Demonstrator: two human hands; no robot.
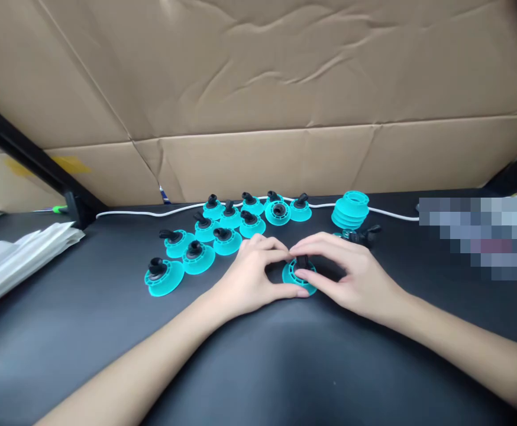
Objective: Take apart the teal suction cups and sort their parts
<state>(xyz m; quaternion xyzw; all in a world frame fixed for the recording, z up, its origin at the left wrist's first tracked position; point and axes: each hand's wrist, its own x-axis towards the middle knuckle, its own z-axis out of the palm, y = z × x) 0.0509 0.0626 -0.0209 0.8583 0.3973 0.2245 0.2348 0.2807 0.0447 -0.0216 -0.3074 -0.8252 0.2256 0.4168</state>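
- Left hand (252,275): its grip is closed around the rim of a teal cup (287,273), which seems to rest mid-counter (241,367), well in from the back edge.
- Right hand (360,275): its grip pinches the black knob (303,262) on that cup; whether the knob is seated, I cannot tell.
- The cup could spin or tip if the left thumb slackened while the knob was twisted or pushed.
- A crooked push could leave the knob cocked.
- The right knuckles could scatter the loose knobs (361,236) or topple the cup stack (349,216) near the back edge, both being close.
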